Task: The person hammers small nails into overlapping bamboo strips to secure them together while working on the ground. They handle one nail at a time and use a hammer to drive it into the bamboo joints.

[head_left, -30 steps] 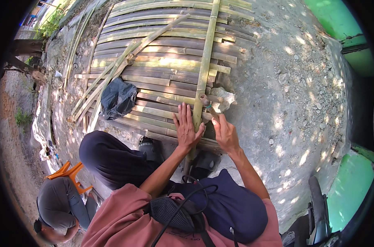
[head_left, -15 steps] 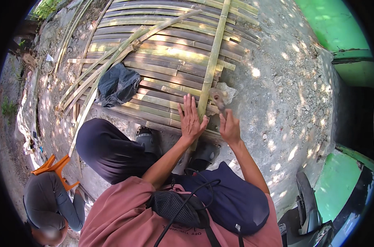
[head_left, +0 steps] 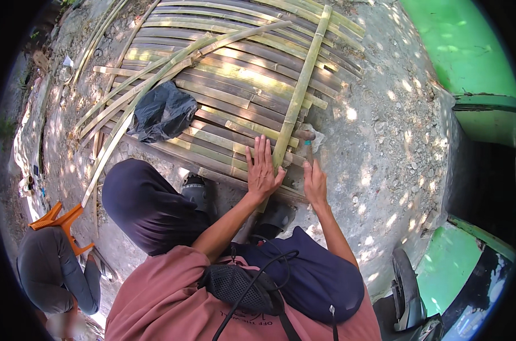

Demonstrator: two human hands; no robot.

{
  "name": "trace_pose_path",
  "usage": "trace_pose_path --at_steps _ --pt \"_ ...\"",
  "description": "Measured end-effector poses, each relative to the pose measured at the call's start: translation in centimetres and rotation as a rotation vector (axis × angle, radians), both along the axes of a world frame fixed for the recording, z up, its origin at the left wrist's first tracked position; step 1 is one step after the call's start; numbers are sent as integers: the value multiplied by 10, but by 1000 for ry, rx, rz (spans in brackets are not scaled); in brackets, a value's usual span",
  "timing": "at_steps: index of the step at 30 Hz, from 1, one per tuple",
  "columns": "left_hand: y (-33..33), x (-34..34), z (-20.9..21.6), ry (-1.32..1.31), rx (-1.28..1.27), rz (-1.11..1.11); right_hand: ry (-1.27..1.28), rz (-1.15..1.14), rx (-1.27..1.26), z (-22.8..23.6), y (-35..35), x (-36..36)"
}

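In front of me lies a panel of split bamboo slats [head_left: 235,79], laid side by side, with one long bamboo strip [head_left: 297,96] running across them near their right ends. My left hand [head_left: 262,175] rests flat on the nearest slats with fingers stretched out, its thumb beside the lower part of the crossing strip. My right hand [head_left: 315,183] is closed around the handle of a hammer [head_left: 309,150] with a teal band below its head. The hammer head is at the slat ends, just right of the crossing strip; whether it touches cannot be told.
A crumpled black plastic bag [head_left: 162,112] and loose bamboo strips [head_left: 181,63] lie over the panel's left part. At lower left a person [head_left: 50,267] bends by an orange plastic stool [head_left: 70,223]. Green panels [head_left: 459,45] stand at the right, above rough concrete ground [head_left: 383,153].
The hammer has swung down from a raised, blurred position to the slat ends. My left hand stays in place on the slats. The whole view has shifted slightly.
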State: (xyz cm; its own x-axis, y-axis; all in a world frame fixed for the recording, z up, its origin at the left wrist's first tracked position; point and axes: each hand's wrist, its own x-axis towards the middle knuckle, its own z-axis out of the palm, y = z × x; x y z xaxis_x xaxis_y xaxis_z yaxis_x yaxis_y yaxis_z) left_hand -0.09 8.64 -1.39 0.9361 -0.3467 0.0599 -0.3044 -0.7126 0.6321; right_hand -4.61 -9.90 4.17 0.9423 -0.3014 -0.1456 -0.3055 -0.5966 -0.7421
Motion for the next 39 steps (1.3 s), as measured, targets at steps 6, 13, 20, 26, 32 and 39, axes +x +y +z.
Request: trace_pose_path --at_steps 6,13,20,26,32,39 --pt "1 4 -1 -9 -1 7 308 -227 717 51 -28 41" --pt "1 4 -1 9 -1 3 10 53 38 43 -36 58" --pt "3 4 -3 26 13 5 307 41 440 42 -76 71" --pt "0 7 -2 26 12 -2 295 398 125 20 -72 65" --pt "1 8 2 48 1 7 305 13 472 36 -70 89" --pt "2 7 -1 48 19 7 219 355 85 25 -97 70"
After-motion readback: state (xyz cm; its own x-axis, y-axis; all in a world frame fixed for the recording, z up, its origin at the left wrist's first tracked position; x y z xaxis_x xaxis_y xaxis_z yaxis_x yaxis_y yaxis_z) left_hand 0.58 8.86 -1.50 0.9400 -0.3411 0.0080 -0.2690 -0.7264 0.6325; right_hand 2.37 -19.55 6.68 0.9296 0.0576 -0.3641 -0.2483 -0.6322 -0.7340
